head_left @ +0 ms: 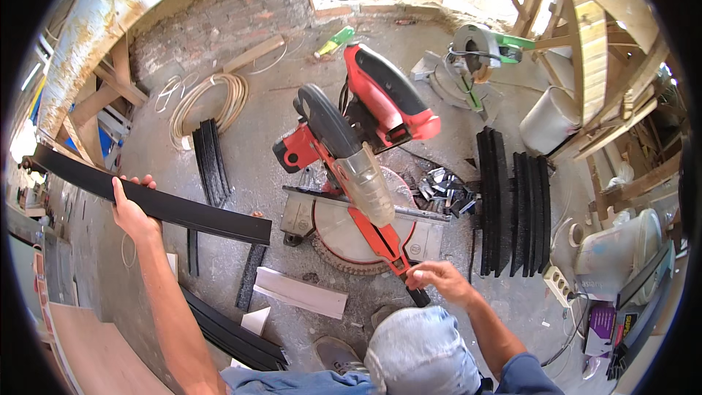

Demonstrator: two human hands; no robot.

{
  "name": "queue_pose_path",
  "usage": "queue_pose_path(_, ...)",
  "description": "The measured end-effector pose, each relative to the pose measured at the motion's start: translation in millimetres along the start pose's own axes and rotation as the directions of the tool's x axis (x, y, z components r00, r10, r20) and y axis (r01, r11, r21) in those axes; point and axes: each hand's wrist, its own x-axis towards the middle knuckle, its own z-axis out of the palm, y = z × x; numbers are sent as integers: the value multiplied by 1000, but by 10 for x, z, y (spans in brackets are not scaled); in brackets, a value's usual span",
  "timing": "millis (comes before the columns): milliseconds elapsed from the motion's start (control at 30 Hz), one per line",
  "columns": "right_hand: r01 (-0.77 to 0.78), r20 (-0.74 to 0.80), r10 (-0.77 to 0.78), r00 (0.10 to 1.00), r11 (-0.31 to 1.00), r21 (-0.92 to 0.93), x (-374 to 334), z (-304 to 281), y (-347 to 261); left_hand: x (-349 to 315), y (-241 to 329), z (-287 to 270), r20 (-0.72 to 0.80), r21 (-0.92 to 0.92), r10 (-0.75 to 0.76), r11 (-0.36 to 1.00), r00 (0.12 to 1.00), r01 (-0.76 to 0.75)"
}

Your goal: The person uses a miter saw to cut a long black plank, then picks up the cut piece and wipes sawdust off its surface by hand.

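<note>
My left hand is closed around a long black moulding strip, held up off the floor at the left. The strip's near end hangs left of a red and black mitre saw on the floor in front of me. The saw's head is raised, with a clear guard over the blade. My right hand has its fingers curled at the dark handle on the front of the saw's turntable. Nothing lies against the saw's fence.
Dark offcuts lie behind the saw, and bundles of black strips to its right. A pale moulding piece sits front left. Farther off are a coiled hose, a green mitre saw and a white bucket. A power strip is right.
</note>
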Motion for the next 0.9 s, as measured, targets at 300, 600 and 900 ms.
queue_pose_path(300, -130, 57, 124, 991, 985, 110, 153, 276, 764, -492, -1014, -311, -126, 10, -150, 988, 981, 153)
queue_pose_path(600, -71, 97, 90, 991, 980, -186, 411, 291, 383, -859, -1705, -526, -177, 124, -250, 954, 952, 274)
queue_pose_path(900, 214, 31, -218, 975, 902, -375, 587, 545, 183, -1138, -2058, -199, -142, 270, -115, 951, 983, 150)
